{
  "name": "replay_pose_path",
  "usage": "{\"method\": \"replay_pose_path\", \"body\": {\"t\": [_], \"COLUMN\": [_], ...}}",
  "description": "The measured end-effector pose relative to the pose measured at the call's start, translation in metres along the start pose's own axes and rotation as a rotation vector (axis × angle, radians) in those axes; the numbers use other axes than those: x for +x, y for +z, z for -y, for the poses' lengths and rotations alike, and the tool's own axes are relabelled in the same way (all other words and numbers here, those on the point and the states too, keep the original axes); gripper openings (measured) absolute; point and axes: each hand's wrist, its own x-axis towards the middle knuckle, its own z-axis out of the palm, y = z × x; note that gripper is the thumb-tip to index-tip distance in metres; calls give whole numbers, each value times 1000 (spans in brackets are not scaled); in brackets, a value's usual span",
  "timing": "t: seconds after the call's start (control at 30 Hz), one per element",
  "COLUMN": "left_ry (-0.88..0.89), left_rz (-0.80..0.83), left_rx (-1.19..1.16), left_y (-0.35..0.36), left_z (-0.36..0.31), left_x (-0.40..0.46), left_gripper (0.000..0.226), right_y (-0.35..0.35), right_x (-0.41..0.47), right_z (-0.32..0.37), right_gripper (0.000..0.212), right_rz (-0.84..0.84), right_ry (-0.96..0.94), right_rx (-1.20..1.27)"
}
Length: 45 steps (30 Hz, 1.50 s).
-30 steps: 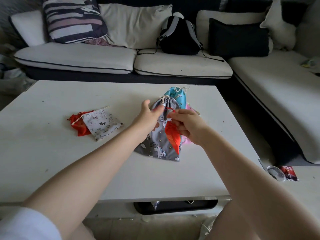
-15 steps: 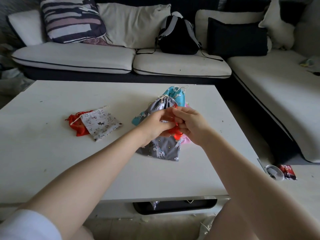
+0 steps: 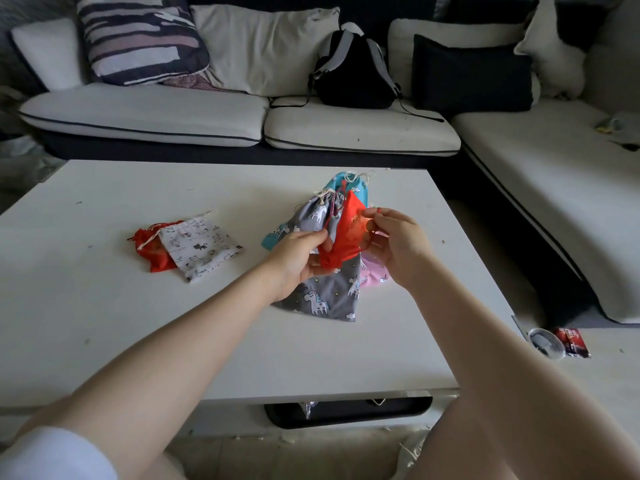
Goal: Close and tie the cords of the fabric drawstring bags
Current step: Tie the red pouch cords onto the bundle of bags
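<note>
Both hands lift a small sheer red fabric drawstring bag (image 3: 346, 233) above the pile by the bench's (image 3: 104, 323) right edge: left hand (image 3: 301, 254) pinches its lower corner in a narrow grip, right hand (image 3: 394, 244) pinches its far side. Judged progress: red-and-white cat-print pair (image 3: 194, 249) near the left edge looks finished; grey unicorn-print bag (image 3: 322, 289), blue bag (image 3: 356, 188) and pink bag (image 3: 374, 275) appear cinched, their knots too small to confirm. The held bag's cord is hidden, so it apparently remains untied.
</note>
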Motion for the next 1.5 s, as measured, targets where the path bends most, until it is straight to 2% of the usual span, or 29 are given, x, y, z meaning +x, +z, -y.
{"method": "replay_pose_path", "body": {"t": [0.13, 0.3, 0.4, 0.5, 0.7, 0.83, 0.93, 1.03, 1.1, 1.17, 1.27, 1.5], "left_ry": [23, 162, 230, 184, 157, 203, 154, 28, -24, -34, -3, 15], "left_rz": [23, -10, -15, 70, 163, 169, 154, 129, 114, 98, 85, 8], "left_rx": [242, 467, 607, 643, 876, 1039, 897, 567, 384, 274, 263, 218], "left_y": [-2, 1, -1, 1, 10, 8, 4, 0, -4, -7, -7, -9], "left_z": [-2, 1, 3, 4, -3, 1, 3, 5, 5, 6, 6, 6], "left_x": [-1, -1, -1, -4, -13, -11, -10, -12, -12, -11, -10, -12], "left_gripper": [35, 36, 35, 36, 27, 38, 43, 41, 40, 40, 37, 35], "right_y": [3, 13, 14, 19, 30, 42, 46, 39, 31, 26, 25, 28], "right_x": [-7, -10, -10, -8, -8, -13, -14, -5, -3, -6, -11, -1], "right_z": [14, 23, 20, 17, 22, 26, 28, 30, 30, 27, 19, 8], "right_gripper": [24, 19, 18, 19, 14, 14, 18, 36, 31, 19, 27, 19], "right_rz": [59, 83, 80, 108, 188, 308, 356, 201, 138, 243, 409, 364], "right_ry": [-103, -293, -311, -321, -461, -472, -519, -472, -471, -409, -356, -482], "right_rx": [-166, -446, -571, -634, -990, -1082, -1245, -1224, -1188, -1211, -1361, -1522]}}
